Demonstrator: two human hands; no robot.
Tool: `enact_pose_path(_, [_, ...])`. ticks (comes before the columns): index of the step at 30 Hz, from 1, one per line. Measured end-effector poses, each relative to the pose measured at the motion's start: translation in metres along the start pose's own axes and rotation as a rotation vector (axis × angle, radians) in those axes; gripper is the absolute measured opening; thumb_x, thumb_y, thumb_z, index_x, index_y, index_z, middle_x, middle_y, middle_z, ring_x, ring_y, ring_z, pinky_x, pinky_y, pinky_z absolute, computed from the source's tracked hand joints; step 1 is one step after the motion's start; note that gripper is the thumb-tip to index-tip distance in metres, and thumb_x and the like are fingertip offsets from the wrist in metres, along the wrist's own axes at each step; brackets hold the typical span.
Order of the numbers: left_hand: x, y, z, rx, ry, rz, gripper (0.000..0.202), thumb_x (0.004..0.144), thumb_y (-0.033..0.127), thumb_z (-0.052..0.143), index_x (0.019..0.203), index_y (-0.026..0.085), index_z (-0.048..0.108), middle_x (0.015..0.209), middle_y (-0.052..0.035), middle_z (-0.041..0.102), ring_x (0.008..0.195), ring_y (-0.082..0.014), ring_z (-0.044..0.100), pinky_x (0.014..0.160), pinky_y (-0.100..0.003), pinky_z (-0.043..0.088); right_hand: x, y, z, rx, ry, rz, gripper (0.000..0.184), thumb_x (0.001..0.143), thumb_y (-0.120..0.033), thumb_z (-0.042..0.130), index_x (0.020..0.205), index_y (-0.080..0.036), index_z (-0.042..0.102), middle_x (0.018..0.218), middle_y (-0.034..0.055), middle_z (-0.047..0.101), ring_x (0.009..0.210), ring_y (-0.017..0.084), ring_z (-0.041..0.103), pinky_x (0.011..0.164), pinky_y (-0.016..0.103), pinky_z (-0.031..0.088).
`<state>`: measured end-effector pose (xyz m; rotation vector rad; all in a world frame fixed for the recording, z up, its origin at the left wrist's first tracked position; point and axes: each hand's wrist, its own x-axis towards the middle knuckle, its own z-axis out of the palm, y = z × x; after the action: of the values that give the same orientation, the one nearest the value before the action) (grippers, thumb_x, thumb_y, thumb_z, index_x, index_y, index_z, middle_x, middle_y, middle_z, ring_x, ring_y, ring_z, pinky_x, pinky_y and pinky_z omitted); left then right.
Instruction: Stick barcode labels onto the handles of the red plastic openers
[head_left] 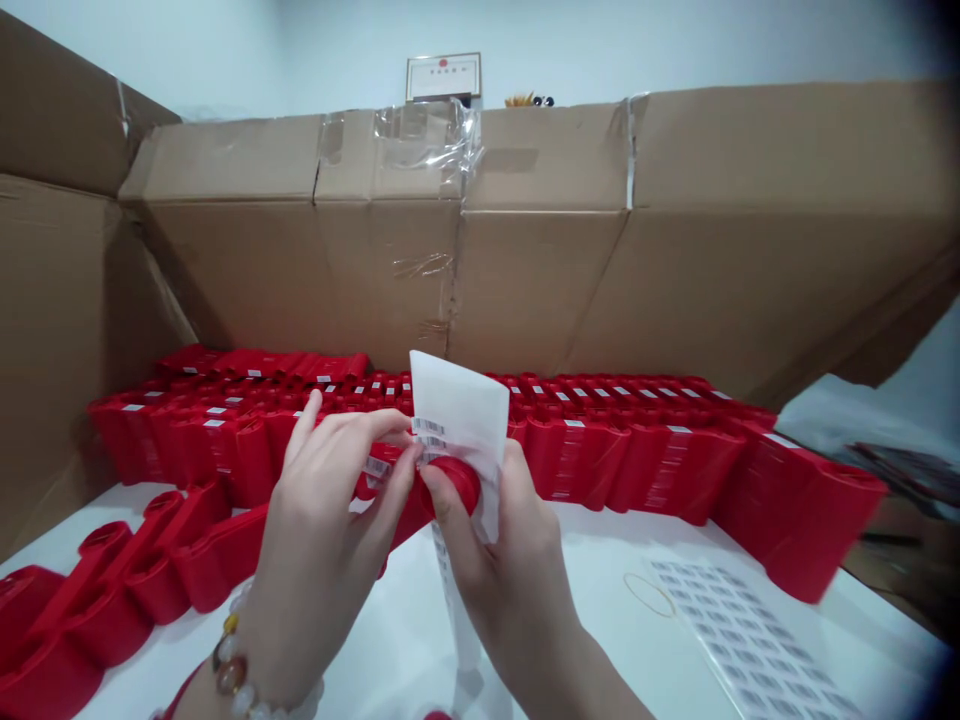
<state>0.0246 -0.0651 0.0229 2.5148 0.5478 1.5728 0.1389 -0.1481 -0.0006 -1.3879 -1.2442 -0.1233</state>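
My left hand [322, 510] and my right hand [499, 545] meet above a white table [600, 580]. Between them is a bent red packet [450, 480]. My right hand is wrapped round the packet and also holds a white label backing strip [461, 410] that stands up above it. My left hand's thumb and forefinger pinch a small barcode sticker [379, 467] against the red packet, its other fingers spread. A beaded bracelet [236, 670] sits on my left wrist.
Rows of several red packets [637, 450] with barcode stickers are stacked along the cardboard wall [525, 280]. More red packets [112, 600] lie at the left front. A sheet of barcode labels [742, 640] and a rubber band [649, 594] lie at the right.
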Motion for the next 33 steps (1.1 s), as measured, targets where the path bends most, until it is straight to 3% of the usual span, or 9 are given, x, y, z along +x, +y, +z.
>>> enact_pose_path(7, [-0.006,0.005,0.001,0.034,0.075,0.024,0.015,0.091,0.015,0.060,0.105,0.021,0.059,0.098,0.0011,0.069,0.093,-0.0143,0.063,0.114,-0.043,0.033,0.000,0.004,0.001,-0.047,-0.012,-0.014,0.011,0.098,-0.030,0.055,0.108,-0.026,0.051,0.087,-0.0015,0.065,0.076,0.015,0.065,0.065,0.028,0.049])
enact_pose_path(11, [-0.005,0.008,0.001,-0.033,0.088,0.011,0.018,0.091,0.014,0.061,0.105,0.024,0.059,0.101,0.0031,0.069,0.098,-0.0129,0.061,0.098,-0.031,0.044,0.001,0.005,0.001,-0.066,0.002,-0.046,0.013,0.098,-0.030,0.056,0.110,-0.026,0.050,0.088,-0.0013,0.064,0.078,0.015,0.066,0.064,0.028,0.048])
enact_pose_path(15, [-0.002,0.015,-0.001,-0.247,0.026,-0.199,0.010,0.093,0.020,0.060,0.098,0.029,0.064,0.098,0.0072,0.068,0.095,-0.0101,0.060,0.082,-0.023,0.046,0.002,0.003,0.000,-0.077,0.003,-0.058,0.015,0.098,-0.031,0.055,0.112,-0.027,0.050,0.093,-0.0013,0.066,0.080,0.015,0.066,0.066,0.027,0.049])
enact_pose_path(21, [-0.003,0.014,-0.014,-0.495,-0.016,-0.437,0.005,0.091,0.033,0.064,0.093,0.029,0.066,0.090,0.0043,0.065,0.081,-0.0091,0.061,0.069,-0.016,0.049,0.010,0.009,-0.004,-0.081,0.035,-0.034,0.010,0.098,-0.030,0.053,0.103,-0.022,0.050,0.088,0.0005,0.066,0.074,0.015,0.064,0.063,0.027,0.049])
enact_pose_path(24, [-0.004,0.014,-0.023,-0.636,-0.039,-0.537,0.017,0.089,0.040,0.066,0.099,0.028,0.063,0.078,0.0028,0.063,0.062,-0.0080,0.058,0.052,-0.013,0.046,0.018,0.014,-0.010,-0.033,0.150,0.085,0.017,0.095,-0.037,0.059,0.097,-0.021,0.052,0.078,-0.0021,0.063,0.064,0.012,0.059,0.056,0.023,0.047])
enact_pose_path(27, [-0.003,0.024,-0.025,-0.788,-0.156,-0.767,0.030,0.084,0.050,0.068,0.096,0.024,0.059,0.049,0.0062,0.050,0.034,-0.0030,0.032,0.033,-0.011,0.023,0.025,0.016,-0.017,0.083,0.346,0.133,0.024,0.091,-0.043,0.065,0.099,-0.022,0.055,0.089,-0.0003,0.066,0.079,0.013,0.064,0.067,0.023,0.052])
enact_pose_path(30, [-0.004,0.038,-0.017,-0.857,-0.203,-0.941,0.035,0.081,0.051,0.071,0.085,0.019,0.059,0.036,0.0068,0.041,0.034,-0.0001,0.023,0.038,-0.008,0.018,0.028,0.009,-0.023,0.215,0.480,0.186,0.029,0.088,-0.046,0.068,0.099,-0.021,0.056,0.103,0.0034,0.068,0.094,0.018,0.067,0.076,0.028,0.056])
enact_pose_path(33, [-0.009,0.043,-0.002,-0.923,-0.221,-0.966,0.038,0.081,0.052,0.071,0.078,0.017,0.057,0.033,0.0066,0.040,0.033,-0.0001,0.023,0.039,-0.009,0.019,0.025,-0.001,-0.022,0.311,0.524,0.221,0.031,0.087,-0.047,0.069,0.097,-0.021,0.055,0.097,0.0038,0.070,0.088,0.020,0.070,0.071,0.030,0.059])
